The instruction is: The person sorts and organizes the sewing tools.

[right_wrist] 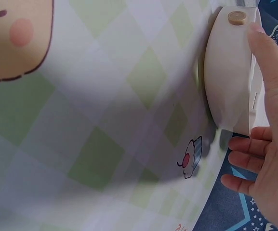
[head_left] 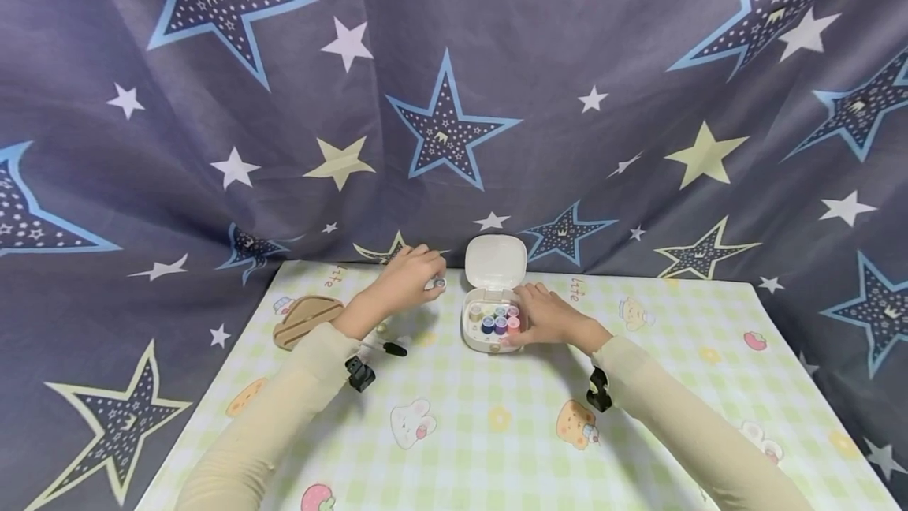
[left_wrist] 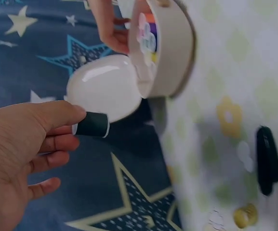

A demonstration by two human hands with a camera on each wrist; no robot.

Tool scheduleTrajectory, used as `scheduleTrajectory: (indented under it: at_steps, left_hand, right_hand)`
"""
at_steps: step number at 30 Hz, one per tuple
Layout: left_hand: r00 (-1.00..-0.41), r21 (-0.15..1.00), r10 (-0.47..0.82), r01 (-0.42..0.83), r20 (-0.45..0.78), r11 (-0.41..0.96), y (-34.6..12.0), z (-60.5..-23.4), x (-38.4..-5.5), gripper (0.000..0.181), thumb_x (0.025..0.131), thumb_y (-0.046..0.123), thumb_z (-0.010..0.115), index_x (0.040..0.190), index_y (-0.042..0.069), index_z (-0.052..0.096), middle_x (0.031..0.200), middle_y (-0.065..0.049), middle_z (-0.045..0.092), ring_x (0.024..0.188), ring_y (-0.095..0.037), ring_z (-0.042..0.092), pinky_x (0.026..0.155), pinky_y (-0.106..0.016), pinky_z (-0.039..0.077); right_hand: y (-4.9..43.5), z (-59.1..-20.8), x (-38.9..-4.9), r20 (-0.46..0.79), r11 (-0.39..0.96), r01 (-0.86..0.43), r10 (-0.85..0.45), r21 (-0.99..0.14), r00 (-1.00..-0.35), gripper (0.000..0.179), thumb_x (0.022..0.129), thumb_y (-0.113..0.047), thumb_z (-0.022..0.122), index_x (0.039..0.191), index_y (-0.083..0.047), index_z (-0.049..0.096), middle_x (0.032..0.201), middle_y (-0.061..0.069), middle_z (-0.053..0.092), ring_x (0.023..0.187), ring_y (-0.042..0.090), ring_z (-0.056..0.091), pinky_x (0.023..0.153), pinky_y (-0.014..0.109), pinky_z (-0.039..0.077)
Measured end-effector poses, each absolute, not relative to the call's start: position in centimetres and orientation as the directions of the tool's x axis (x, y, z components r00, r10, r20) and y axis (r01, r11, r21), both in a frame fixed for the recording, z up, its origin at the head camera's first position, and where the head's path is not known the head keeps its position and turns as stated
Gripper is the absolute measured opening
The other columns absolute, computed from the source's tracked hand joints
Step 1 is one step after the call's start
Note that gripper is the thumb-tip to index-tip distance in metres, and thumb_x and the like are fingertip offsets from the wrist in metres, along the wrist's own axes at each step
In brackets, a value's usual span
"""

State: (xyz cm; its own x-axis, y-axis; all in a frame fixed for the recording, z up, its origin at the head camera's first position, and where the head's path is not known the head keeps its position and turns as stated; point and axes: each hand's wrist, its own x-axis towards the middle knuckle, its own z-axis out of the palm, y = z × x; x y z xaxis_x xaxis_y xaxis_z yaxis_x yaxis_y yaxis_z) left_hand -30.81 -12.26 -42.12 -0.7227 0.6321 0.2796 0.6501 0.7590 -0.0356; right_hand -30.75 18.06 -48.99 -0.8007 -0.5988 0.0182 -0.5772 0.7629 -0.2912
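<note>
My left hand (head_left: pixel 411 278) pinches a dark green thread spool (left_wrist: pixel 92 125) between thumb and index finger, in the air left of a white sewing box (right_wrist: pixel 228 72). The other left fingers are loosely bent. The box stands on the table with its lid (head_left: pixel 496 261) raised at the back. Several colored thread spools (head_left: pixel 500 325) stand inside it. My right hand (head_left: pixel 549 317) holds the box's right side, its thumb along the front rim near a tan button clasp (right_wrist: pixel 237 18) and its fingers around the side.
Left on the table lies a brown lid-like piece (head_left: pixel 307 320). Closer in are a black-handled tool (left_wrist: pixel 268 161) with a pale shaft and a small yellow spool (left_wrist: pixel 245 215). A star-patterned curtain (head_left: pixel 454 132) hangs along the table's back edge.
</note>
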Motion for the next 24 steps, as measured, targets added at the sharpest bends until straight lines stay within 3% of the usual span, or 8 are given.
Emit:
scheduleTrajectory:
  at_steps: [5, 16, 24]
  left_hand:
    - [-0.701, -0.039, 0.675, 0.686, 0.23, 0.726, -11.0, -41.3, -30.4, 0.016, 0.091, 0.028, 0.076, 0.096, 0.016, 0.067, 0.095, 0.003, 0.066, 0.092, -0.019, 0.053, 0.081, -0.039, 0.041]
    - [-0.638, -0.047, 0.749, 0.755, 0.178, 0.654, -8.4, -41.8, -30.4, 0.018, 0.085, 0.023, 0.081, 0.092, 0.016, 0.066, 0.093, 0.004, 0.067, 0.093, -0.018, 0.055, 0.088, -0.041, 0.046]
    - [-0.617, -0.067, 0.772, 0.773, 0.151, 0.631, -7.1, -42.7, -30.2, 0.019, 0.083, 0.024, 0.082, 0.096, 0.017, 0.069, 0.096, 0.005, 0.069, 0.095, -0.017, 0.058, 0.085, -0.035, 0.046]
  right_hand:
    - [18.0, -49.1, -30.6, 0.008, 0.769, -0.569, -0.593, -0.292, -0.805, 0.1, 0.075, -0.063, 0.08, 0.142, 0.003, 0.046, 0.129, 0.019, 0.057, 0.117, 0.032, 0.05, 0.101, 0.055, 0.046]
    - [18.0, -49.1, -30.6, 0.008, 0.767, -0.568, -0.593, -0.299, -0.805, 0.098, 0.076, -0.063, 0.079, 0.141, 0.002, 0.046, 0.125, 0.017, 0.057, 0.116, 0.031, 0.05, 0.099, 0.054, 0.047]
    - [18.1, -49.0, -30.6, 0.011, 0.766, -0.574, -0.597, -0.29, -0.802, 0.098, 0.076, -0.063, 0.079, 0.142, 0.002, 0.046, 0.126, 0.017, 0.057, 0.116, 0.031, 0.05, 0.099, 0.052, 0.047]
